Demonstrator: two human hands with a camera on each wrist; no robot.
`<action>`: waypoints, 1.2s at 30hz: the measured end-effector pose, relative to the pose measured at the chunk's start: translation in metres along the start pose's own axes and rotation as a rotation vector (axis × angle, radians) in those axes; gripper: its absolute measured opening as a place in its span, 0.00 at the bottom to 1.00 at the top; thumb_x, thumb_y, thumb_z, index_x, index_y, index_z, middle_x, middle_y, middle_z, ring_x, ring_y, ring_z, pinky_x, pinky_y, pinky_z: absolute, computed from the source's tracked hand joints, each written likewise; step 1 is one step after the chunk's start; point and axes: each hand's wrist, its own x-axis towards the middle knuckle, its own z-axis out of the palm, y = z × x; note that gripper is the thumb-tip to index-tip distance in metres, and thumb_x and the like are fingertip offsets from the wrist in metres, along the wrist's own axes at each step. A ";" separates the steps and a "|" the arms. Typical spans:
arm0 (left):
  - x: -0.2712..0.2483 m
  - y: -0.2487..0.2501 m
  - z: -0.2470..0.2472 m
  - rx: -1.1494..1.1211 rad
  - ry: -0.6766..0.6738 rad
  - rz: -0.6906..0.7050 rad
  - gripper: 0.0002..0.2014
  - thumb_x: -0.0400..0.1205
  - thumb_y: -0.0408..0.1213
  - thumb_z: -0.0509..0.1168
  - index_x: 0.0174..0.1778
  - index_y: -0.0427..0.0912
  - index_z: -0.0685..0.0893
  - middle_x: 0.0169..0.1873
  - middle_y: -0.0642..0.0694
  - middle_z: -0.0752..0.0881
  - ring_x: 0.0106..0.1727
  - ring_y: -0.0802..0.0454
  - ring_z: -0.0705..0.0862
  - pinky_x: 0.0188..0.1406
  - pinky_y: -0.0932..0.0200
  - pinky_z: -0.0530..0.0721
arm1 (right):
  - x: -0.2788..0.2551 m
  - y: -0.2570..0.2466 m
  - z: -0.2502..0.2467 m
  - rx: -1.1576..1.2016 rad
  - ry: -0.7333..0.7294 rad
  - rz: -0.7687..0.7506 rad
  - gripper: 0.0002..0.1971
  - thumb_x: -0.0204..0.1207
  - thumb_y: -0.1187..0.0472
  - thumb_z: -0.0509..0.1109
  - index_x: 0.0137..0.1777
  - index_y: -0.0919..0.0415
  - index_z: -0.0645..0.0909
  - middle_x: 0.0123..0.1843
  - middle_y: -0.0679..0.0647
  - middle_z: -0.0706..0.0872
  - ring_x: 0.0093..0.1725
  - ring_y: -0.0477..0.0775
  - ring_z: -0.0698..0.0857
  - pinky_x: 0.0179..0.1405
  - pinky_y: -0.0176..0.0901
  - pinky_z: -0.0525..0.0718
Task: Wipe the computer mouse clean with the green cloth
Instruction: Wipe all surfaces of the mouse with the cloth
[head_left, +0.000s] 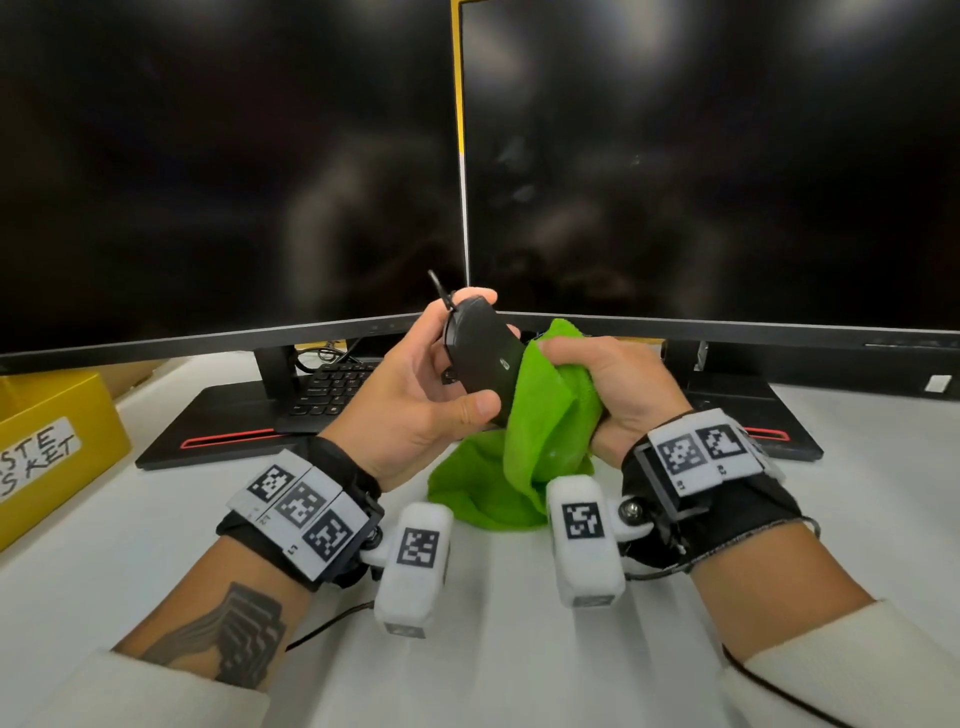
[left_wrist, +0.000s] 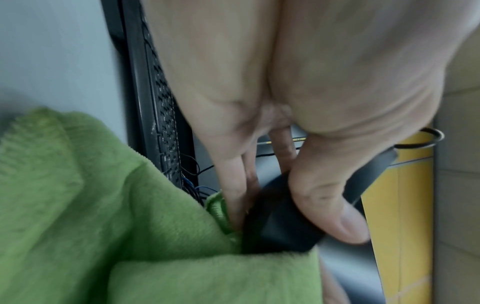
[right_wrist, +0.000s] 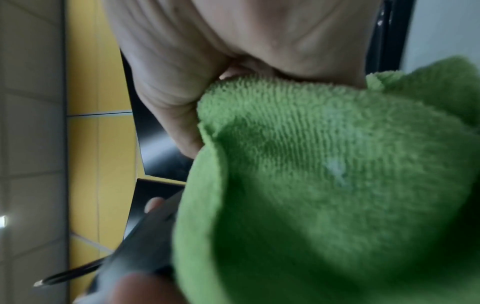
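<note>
A black computer mouse (head_left: 480, 353) is held above the desk, tilted on its side, in my left hand (head_left: 415, 395), thumb on its near edge and fingers round the far side. Its cable (head_left: 439, 288) sticks up behind. My right hand (head_left: 608, 384) grips a bunched green cloth (head_left: 540, 415) and holds it against the mouse's right side. The cloth's tail hangs down to the desk. In the left wrist view the thumb (left_wrist: 327, 205) and fingers clamp the mouse (left_wrist: 280, 224) next to the cloth (left_wrist: 130, 226). The right wrist view is mostly filled by the cloth (right_wrist: 324, 174), with the mouse (right_wrist: 145, 242) blurred at lower left.
Two dark monitors (head_left: 701, 156) stand right behind the hands. A black keyboard (head_left: 332, 389) lies under the left monitor between the stands. A yellow box (head_left: 47, 447) with a handwritten label sits at the left edge. The white desk (head_left: 493, 649) stretches toward me.
</note>
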 end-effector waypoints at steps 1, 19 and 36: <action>0.000 0.000 0.001 -0.030 -0.023 -0.003 0.47 0.72 0.27 0.82 0.86 0.46 0.67 0.73 0.36 0.81 0.72 0.34 0.82 0.67 0.32 0.86 | 0.004 0.002 -0.003 0.021 -0.016 -0.002 0.43 0.39 0.60 0.90 0.58 0.79 0.86 0.57 0.76 0.91 0.59 0.78 0.91 0.58 0.83 0.87; -0.003 0.011 -0.018 -0.140 -0.049 0.004 0.47 0.79 0.28 0.76 0.90 0.57 0.60 0.85 0.46 0.73 0.83 0.40 0.76 0.77 0.37 0.79 | -0.019 -0.024 -0.014 0.049 -0.350 -0.107 0.32 0.67 0.69 0.71 0.73 0.80 0.75 0.58 0.72 0.81 0.54 0.70 0.82 0.58 0.66 0.84; -0.002 0.008 -0.014 -0.044 0.023 0.069 0.46 0.73 0.31 0.83 0.86 0.51 0.69 0.78 0.39 0.79 0.79 0.42 0.78 0.79 0.48 0.78 | -0.019 -0.008 0.000 -0.009 -0.365 -0.030 0.21 0.77 0.80 0.69 0.71 0.77 0.77 0.45 0.64 0.87 0.41 0.60 0.90 0.42 0.54 0.92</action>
